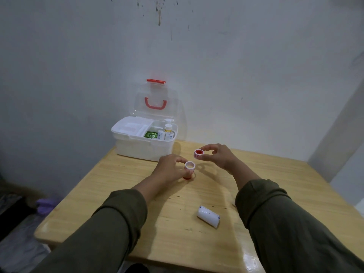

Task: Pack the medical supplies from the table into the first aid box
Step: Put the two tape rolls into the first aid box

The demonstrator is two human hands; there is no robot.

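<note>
The white first aid box (137,148) stands open at the table's far left, its clear lid with red handle leaning on the wall. Inside it are a white tray, a green packet and small bottles. My left hand (169,170) pinches a small white tape roll (190,166) just above a reddish roll (187,176) on the table. My right hand (218,157) holds a red-cored tape roll (199,153) in the air, right of the box. A white bandage roll (208,216) lies on its side near the front of the table.
The wooden table (275,184) stands against a white wall, in a corner at the right. A purple cloth (46,203) lies on the floor at the left, below the table's edge.
</note>
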